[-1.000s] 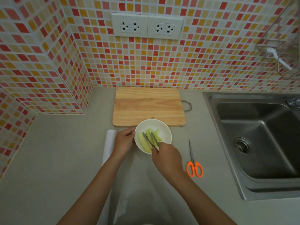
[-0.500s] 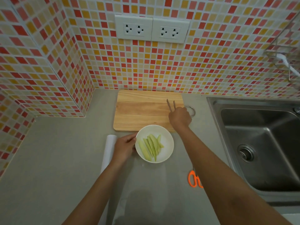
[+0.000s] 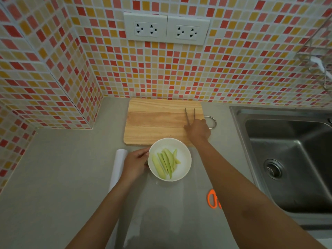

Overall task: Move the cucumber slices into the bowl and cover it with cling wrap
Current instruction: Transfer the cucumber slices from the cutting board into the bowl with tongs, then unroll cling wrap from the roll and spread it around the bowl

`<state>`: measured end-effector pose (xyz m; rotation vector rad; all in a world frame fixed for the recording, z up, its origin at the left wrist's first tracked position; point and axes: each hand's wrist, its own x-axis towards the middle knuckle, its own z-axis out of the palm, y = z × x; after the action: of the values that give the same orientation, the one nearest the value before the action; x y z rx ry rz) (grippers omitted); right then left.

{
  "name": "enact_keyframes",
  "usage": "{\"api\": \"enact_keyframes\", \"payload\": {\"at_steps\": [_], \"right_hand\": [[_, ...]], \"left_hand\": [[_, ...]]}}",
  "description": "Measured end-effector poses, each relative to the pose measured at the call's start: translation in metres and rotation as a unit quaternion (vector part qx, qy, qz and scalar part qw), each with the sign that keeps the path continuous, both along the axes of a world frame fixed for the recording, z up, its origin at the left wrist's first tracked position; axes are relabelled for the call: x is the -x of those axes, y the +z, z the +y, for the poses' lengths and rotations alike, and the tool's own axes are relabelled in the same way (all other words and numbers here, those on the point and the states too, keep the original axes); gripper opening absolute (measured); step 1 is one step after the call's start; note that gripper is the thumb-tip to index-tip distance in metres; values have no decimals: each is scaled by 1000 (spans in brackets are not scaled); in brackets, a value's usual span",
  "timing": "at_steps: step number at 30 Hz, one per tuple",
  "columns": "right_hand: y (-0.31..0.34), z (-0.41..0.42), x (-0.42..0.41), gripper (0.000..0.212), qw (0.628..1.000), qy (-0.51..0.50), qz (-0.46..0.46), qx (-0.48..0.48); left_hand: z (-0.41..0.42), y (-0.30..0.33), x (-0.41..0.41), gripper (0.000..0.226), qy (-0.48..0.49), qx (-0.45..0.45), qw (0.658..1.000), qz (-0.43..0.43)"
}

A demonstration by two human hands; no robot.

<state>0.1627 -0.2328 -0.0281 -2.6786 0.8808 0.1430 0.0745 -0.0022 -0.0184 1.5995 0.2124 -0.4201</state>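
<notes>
Tongs (image 3: 190, 115) lowered onto board (image 3: 158, 123), bowl (image 3: 183, 150) steadied

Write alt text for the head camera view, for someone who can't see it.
A left hand steadies a white bowl of cucumber slices on a grey counter, while the right hand holds tongs over a bare wooden cutting board. A cling wrap roll lies left, orange scissors and a sink right.
</notes>
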Motion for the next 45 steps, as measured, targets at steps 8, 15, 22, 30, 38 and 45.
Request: {"api": "enact_keyframes", "payload": {"at_steps": [8,15,22,30,38,45], "right_hand": [[21,7,88,49,986,40,-33,-157],[11,28,147,39,943,1,-59,-329],[21,36,188,39,936,16,-83,-341],[13,45,222,39,941,12,-63,-332],[14,50,229,40,941,4,-56,-333],[15,48,225,40,947,13,-50,-318]], "left_hand": [[6,-1,4,25,-3,4,999,33],[2,7,19,28,-9,7,999,32],[8,14,58,27,5,14,1000,24],[15,6,91,36,7,-33,999,13],[14,3,92,25,21,-77,997,4],[15,3,90,22,22,-117,993,-19]]}}
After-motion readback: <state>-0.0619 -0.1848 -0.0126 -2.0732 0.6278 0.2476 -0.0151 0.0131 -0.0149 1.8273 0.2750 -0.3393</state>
